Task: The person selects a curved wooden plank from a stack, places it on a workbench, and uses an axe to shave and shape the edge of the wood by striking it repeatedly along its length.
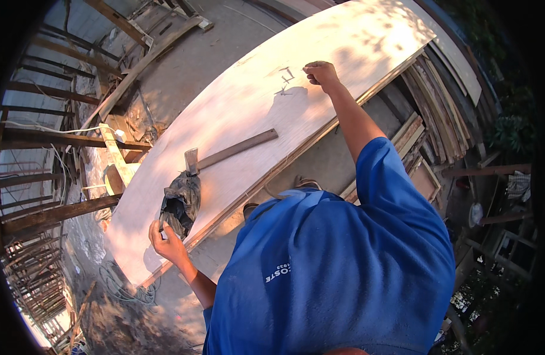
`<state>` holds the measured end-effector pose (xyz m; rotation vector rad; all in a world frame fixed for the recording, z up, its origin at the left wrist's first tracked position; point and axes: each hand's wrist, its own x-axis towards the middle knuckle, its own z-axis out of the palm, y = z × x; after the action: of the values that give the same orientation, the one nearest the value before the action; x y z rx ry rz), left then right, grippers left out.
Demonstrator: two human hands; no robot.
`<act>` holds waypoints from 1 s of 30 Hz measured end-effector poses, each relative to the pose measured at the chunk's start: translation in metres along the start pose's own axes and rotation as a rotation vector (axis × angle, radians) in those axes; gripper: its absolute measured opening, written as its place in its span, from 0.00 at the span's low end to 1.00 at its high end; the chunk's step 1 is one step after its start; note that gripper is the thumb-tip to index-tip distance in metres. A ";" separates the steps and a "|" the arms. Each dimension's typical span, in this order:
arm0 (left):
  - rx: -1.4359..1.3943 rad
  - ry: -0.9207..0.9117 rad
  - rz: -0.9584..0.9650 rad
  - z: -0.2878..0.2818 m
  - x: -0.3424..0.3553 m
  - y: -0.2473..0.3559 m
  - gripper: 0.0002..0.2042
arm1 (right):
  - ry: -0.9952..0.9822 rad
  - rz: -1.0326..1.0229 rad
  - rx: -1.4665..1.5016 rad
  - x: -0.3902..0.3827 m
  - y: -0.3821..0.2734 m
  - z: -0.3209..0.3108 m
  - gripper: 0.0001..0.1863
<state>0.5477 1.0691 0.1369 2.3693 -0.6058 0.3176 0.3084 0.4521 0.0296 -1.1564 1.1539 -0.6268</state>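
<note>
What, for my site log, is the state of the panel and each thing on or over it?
Wooden panel: flat, partly sunlit
Black bag: crumpled, mouth open
Hammer-like tool: lying flat
Nails: loose, scattered
Left hand: fingers bent, near the bag's mouth
Right hand: fingers curled, contents unclear

on board (225, 106): bag (185, 195) left, nails (286, 76) right, hammer (238, 149) between; planks (441, 109) right of board.

Pale pinkish-tan board (225, 112), dappled with bright light and greyish shade; black bag (189, 195); tool (240, 149) with a brown handle; dark grey nails (289, 76); blue shirt (343, 266) with small white lettering; grey floor (231, 29).
</note>
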 end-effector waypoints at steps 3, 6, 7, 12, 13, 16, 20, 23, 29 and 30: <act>-0.065 0.002 0.104 0.041 0.011 0.055 0.13 | 0.041 -0.061 -0.008 -0.020 0.013 -0.007 0.08; -0.189 -0.135 0.233 0.090 0.008 0.112 0.13 | -0.148 -0.132 -0.131 -0.057 0.023 0.018 0.10; -0.245 -0.211 0.260 0.111 0.003 0.130 0.14 | -0.253 -0.141 -0.150 -0.080 0.023 0.035 0.11; -0.613 -0.646 0.008 0.212 -0.021 0.198 0.15 | -0.605 -0.300 -0.310 -0.159 0.018 0.087 0.13; -0.604 -0.653 0.013 0.221 -0.022 0.199 0.15 | -0.625 -0.358 -0.278 -0.164 0.026 0.090 0.14; -0.508 -0.747 -0.073 0.237 -0.026 0.192 0.16 | -0.619 -0.342 -0.303 -0.167 0.035 0.092 0.14; -0.717 -0.659 -0.307 0.225 -0.041 0.160 0.08 | -0.499 -0.685 -0.676 -0.161 0.055 0.106 0.22; -0.731 -0.548 -0.424 0.207 -0.050 0.137 0.07 | -0.652 -0.934 -1.192 -0.169 0.062 0.120 0.25; -0.806 -0.384 -0.386 0.199 -0.046 0.119 0.07 | -1.096 -0.481 -1.137 -0.169 0.051 0.132 0.19; -0.818 -0.355 -0.376 0.203 -0.042 0.120 0.08 | -1.046 -0.515 -1.073 -0.175 0.042 0.123 0.16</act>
<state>0.4646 0.8694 0.0344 1.6812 -0.3331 -0.4534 0.3572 0.6631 0.0520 -2.3276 0.1773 0.3595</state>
